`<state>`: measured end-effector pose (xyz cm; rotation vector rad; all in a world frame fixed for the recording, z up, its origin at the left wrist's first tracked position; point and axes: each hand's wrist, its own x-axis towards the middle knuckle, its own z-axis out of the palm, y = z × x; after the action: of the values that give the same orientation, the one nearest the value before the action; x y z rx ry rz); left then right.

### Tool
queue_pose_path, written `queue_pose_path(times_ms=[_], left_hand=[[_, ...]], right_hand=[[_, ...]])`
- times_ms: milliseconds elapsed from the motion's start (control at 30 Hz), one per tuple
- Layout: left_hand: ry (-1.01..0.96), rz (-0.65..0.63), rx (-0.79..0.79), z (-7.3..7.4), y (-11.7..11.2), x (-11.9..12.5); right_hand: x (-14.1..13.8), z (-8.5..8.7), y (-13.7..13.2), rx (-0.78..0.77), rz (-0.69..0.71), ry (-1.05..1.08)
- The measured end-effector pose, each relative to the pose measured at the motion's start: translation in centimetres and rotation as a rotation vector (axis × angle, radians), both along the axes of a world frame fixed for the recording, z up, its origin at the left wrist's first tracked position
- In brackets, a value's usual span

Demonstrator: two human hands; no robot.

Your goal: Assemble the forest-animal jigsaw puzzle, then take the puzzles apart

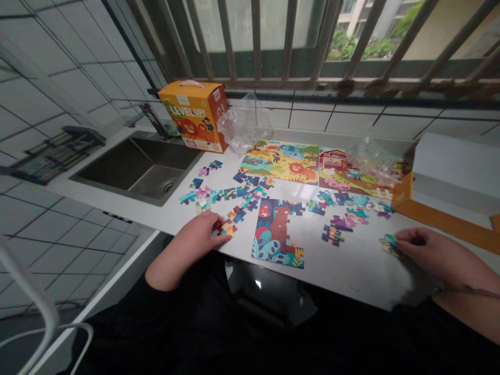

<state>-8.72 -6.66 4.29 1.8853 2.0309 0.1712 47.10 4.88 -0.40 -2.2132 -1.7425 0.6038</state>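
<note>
My left hand (199,234) is at the counter's front edge, thumb and fingers closed at an orange puzzle piece (228,229). Off to the right, my right hand (425,246) pinches a teal and yellow puzzle piece (389,244) at the counter surface. Between the hands lies a partly joined jigsaw puzzle (269,234) with a brown bear-like animal, a red round shape and blue leaves; its right side is ragged. Loose pieces (236,213) spread to its upper left. More pieces (344,223) lie on its right, including a small dark joined cluster (332,235).
Two assembled puzzles, a yellow lion scene (289,161) and a farm scene (351,174), lie at the back. Clear plastic wrapping (244,125) rests by an orange puzzle box (195,117). A sink (144,169) is at left; an open box (449,182) stands at right.
</note>
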Motion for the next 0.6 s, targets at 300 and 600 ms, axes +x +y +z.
queue_pose_path(times_ms=[300, 600], left_hand=[[0.014, -0.023, -0.038, 1.0, 0.3, -2.1], [0.076, -0.053, 0.093, -0.7, 1.1, -4.0]], right_hand=[[-0.9, 0.9, -0.7, -0.133, -0.008, -0.01], [-2.2, 1.7, -0.9, -0.069, 0.028, -0.084]])
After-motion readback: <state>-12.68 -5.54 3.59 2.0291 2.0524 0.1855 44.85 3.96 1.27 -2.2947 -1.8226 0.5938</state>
